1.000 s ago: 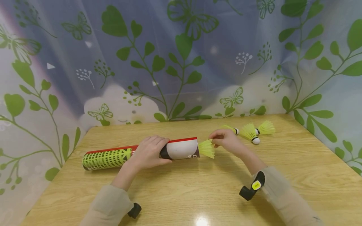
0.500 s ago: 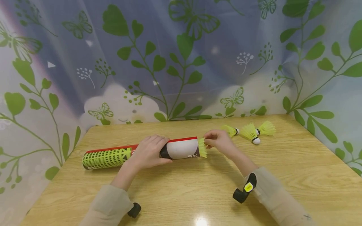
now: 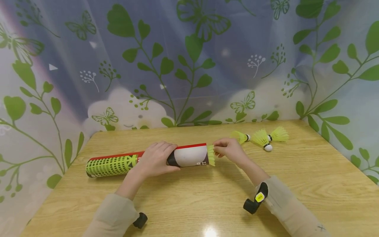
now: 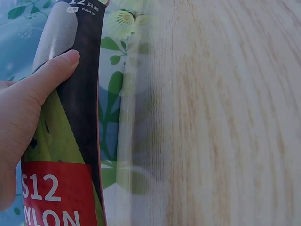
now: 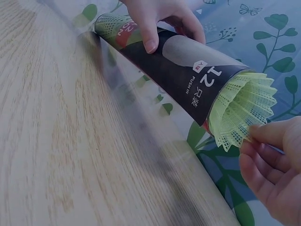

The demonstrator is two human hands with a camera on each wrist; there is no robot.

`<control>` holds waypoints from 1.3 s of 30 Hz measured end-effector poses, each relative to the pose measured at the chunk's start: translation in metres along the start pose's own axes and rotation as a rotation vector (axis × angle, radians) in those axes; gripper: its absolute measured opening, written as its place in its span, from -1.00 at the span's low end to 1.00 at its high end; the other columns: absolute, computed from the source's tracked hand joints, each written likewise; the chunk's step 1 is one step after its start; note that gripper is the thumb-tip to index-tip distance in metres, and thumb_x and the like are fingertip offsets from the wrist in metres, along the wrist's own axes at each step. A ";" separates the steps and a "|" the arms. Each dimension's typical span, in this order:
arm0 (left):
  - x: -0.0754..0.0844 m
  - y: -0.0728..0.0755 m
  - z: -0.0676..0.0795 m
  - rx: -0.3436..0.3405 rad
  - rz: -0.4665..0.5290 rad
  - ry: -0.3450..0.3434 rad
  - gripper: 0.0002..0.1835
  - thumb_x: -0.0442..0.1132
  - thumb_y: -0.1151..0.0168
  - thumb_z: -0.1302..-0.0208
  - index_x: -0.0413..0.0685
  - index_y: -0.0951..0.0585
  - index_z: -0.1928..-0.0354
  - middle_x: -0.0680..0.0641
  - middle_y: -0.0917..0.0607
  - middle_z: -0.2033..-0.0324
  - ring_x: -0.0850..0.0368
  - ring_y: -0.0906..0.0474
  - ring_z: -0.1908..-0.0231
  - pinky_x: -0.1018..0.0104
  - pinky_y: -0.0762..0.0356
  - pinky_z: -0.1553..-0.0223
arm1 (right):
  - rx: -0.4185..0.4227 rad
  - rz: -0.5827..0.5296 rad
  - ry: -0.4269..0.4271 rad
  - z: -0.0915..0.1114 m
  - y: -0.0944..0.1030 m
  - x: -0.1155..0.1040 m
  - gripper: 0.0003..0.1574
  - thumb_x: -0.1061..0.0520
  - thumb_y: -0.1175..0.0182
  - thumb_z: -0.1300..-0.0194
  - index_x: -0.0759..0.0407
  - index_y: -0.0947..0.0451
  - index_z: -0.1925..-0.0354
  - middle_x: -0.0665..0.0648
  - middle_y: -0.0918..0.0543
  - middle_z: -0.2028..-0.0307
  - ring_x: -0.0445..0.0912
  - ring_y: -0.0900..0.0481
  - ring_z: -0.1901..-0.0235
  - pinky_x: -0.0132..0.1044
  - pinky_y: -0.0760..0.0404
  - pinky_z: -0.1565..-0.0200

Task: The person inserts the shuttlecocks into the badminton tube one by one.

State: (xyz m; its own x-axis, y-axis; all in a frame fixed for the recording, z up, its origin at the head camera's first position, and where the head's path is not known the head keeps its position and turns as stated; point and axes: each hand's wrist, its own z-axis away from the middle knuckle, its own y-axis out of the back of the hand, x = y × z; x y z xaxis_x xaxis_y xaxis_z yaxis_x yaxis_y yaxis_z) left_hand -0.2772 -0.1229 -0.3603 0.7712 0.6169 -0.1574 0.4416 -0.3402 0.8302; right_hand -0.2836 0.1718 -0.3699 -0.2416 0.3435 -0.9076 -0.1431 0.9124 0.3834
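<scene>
A printed shuttlecock tube (image 3: 189,157) lies on its side on the table, its right end facing my right hand. My left hand (image 3: 156,159) grips it around the middle; in the left wrist view the thumb presses along the tube's dark side. A yellow nylon shuttlecock (image 3: 211,155) sits in the tube's right end, with only the flared edge of its skirt outside. With thumb and fingertips, my right hand (image 3: 231,151) pinches that edge, as the right wrist view shows. The cork end of the shuttlecock (image 5: 242,110) is hidden inside the tube.
Behind my right hand, three more yellow shuttlecocks lie on the wooden table (image 3: 189,204): one on the left (image 3: 239,136), one in the middle (image 3: 260,138) and one on the right (image 3: 279,134). A leaf-patterned curtain (image 3: 189,82) hangs behind the table.
The right hand has moved left, and the shuttlecock has slid into the tube until only its skirt edge shows. Tube and left hand have stayed in place.
</scene>
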 end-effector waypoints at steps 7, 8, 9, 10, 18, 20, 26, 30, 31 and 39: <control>0.000 0.001 0.001 -0.003 0.003 0.005 -0.24 0.19 -0.48 0.24 -0.17 -0.57 0.02 -0.09 -0.64 0.18 0.00 -0.54 0.14 0.11 -0.50 0.12 | 0.012 -0.055 -0.053 -0.002 -0.003 0.000 -0.76 0.36 -0.13 -0.24 0.53 -0.52 0.15 0.23 -0.64 0.43 -0.13 -0.59 0.46 -0.22 -0.63 0.34; 0.000 0.001 0.001 -0.004 0.002 0.005 -0.24 0.19 -0.48 0.23 -0.17 -0.57 0.02 -0.09 -0.64 0.17 0.00 -0.54 0.14 0.12 -0.50 0.13 | 0.017 -0.059 -0.056 -0.002 -0.004 0.001 -0.77 0.36 -0.12 -0.23 0.53 -0.52 0.16 0.22 -0.64 0.44 -0.14 -0.59 0.47 -0.23 -0.63 0.34; 0.000 0.001 0.001 -0.003 0.003 0.004 -0.24 0.18 -0.48 0.24 -0.18 -0.57 0.02 -0.09 -0.64 0.17 0.00 -0.54 0.14 0.12 -0.50 0.13 | 0.020 -0.063 -0.055 -0.003 -0.005 0.001 -0.78 0.36 -0.12 -0.23 0.53 -0.51 0.17 0.21 -0.63 0.45 -0.15 -0.59 0.47 -0.23 -0.63 0.35; 0.000 0.001 0.001 -0.003 0.003 0.005 -0.24 0.18 -0.48 0.23 -0.17 -0.57 0.02 -0.09 -0.64 0.17 0.01 -0.54 0.14 0.12 -0.50 0.13 | 0.024 -0.066 -0.052 -0.003 -0.005 0.001 -0.79 0.37 -0.12 -0.23 0.52 -0.51 0.18 0.19 -0.63 0.46 -0.15 -0.58 0.48 -0.23 -0.63 0.35; -0.002 0.002 0.001 -0.008 0.005 0.010 -0.24 0.19 -0.47 0.23 -0.18 -0.57 0.02 -0.09 -0.64 0.18 0.01 -0.54 0.14 0.12 -0.50 0.12 | 0.047 -0.094 -0.032 -0.004 -0.009 -0.001 -0.82 0.39 -0.12 -0.23 0.53 -0.52 0.20 0.17 -0.63 0.47 -0.15 -0.58 0.49 -0.25 -0.63 0.36; -0.002 0.002 0.001 -0.009 0.002 0.011 -0.24 0.20 -0.46 0.22 -0.18 -0.57 0.02 -0.09 -0.64 0.18 0.01 -0.54 0.15 0.12 -0.50 0.12 | 0.051 -0.090 -0.035 -0.004 -0.009 -0.002 -0.82 0.38 -0.12 -0.23 0.52 -0.52 0.20 0.17 -0.63 0.47 -0.16 -0.59 0.49 -0.24 -0.63 0.35; -0.002 0.002 0.000 -0.001 -0.004 -0.003 -0.25 0.21 -0.46 0.21 -0.18 -0.57 0.03 -0.09 -0.64 0.20 0.00 -0.54 0.16 0.12 -0.51 0.13 | 0.053 -0.081 -0.029 -0.004 -0.013 -0.005 -0.82 0.39 -0.13 -0.22 0.52 -0.53 0.21 0.19 -0.63 0.46 -0.14 -0.59 0.49 -0.23 -0.64 0.36; -0.001 0.002 0.000 -0.003 0.000 -0.007 -0.26 0.19 -0.46 0.21 -0.17 -0.57 0.03 -0.09 -0.64 0.20 0.01 -0.54 0.16 0.12 -0.51 0.13 | 0.064 -0.070 -0.020 -0.005 -0.017 -0.005 -0.83 0.39 -0.15 -0.21 0.51 -0.55 0.22 0.19 -0.63 0.47 -0.14 -0.59 0.50 -0.23 -0.64 0.37; -0.001 0.002 0.001 -0.003 0.000 -0.007 -0.26 0.19 -0.46 0.21 -0.18 -0.57 0.03 -0.09 -0.64 0.20 0.01 -0.54 0.16 0.12 -0.51 0.13 | 0.067 -0.066 -0.012 -0.005 -0.018 -0.005 -0.83 0.39 -0.14 -0.21 0.51 -0.55 0.22 0.20 -0.63 0.48 -0.14 -0.59 0.50 -0.23 -0.64 0.37; -0.001 0.001 0.001 -0.003 -0.007 -0.003 -0.25 0.20 -0.46 0.21 -0.18 -0.57 0.03 -0.09 -0.64 0.18 0.01 -0.54 0.15 0.11 -0.51 0.15 | 0.101 -0.045 -0.019 -0.006 -0.025 -0.005 -0.83 0.40 -0.16 -0.19 0.52 -0.57 0.24 0.23 -0.64 0.48 -0.15 -0.60 0.55 -0.26 -0.64 0.39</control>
State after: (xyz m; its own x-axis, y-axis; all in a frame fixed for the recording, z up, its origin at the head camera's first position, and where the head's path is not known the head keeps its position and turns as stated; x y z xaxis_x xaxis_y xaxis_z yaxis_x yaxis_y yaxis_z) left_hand -0.2767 -0.1248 -0.3597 0.7695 0.6169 -0.1652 0.4456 -0.3333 0.8308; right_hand -0.2850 0.1463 -0.3737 -0.2182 0.3046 -0.9272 -0.0556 0.9446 0.3234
